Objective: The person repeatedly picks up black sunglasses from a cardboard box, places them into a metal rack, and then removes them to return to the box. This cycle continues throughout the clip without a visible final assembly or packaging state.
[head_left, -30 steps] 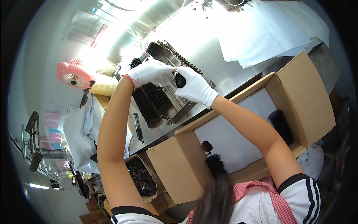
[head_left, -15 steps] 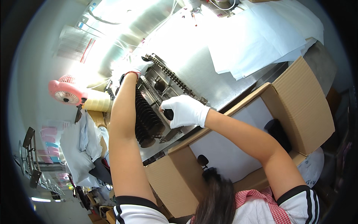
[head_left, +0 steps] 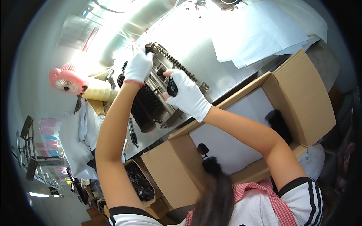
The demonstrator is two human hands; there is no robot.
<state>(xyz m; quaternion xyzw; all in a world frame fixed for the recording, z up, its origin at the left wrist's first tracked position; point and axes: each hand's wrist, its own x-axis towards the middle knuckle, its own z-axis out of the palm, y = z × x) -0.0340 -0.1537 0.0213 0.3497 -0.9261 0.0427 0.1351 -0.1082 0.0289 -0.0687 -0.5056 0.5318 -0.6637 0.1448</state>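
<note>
Head view: over the metal rack (head_left: pixel 176 63), the right hand (head_left: pixel 187 94) clasped black discs (head_left: pixel 172 87), probably light, stiff, slippery, best held by rims; near the rack's far end, the left hand (head_left: pixel 138 67) gripped indiscernibly.

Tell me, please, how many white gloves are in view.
2: one white glove on the left hand, the other on the right hand. Others may be hidden.
</note>
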